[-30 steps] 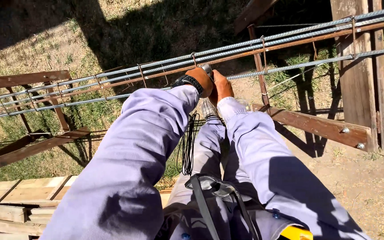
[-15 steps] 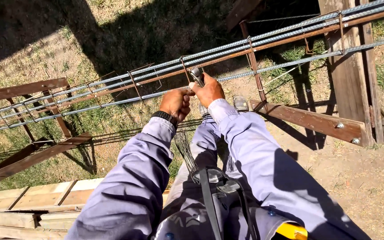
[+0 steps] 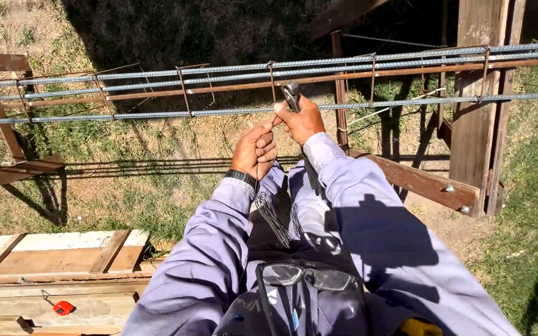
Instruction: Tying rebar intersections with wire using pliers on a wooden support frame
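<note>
Our right hand [image 3: 303, 121] gripped grey steel pincers [image 3: 291, 95] against the long ribbed grey rebar cage [image 3: 219, 112] — just beside it, our left hand [image 3: 255, 149] pinched closed on a thin tie wire [image 3: 276, 120], knuckles curled.

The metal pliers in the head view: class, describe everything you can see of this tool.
The pliers look like grey steel end-cutting nippers with a rounded head. Only the head and upper shanks show; the handles are hidden inside the right hand, which grips them. The tool stands nearly upright, head uppermost, at the nearest ribbed rebar of the horizontal cage, beside a thin stirrup. The left hand pinches something thin just below it. Whether the jaws are closed cannot be told.
</note>
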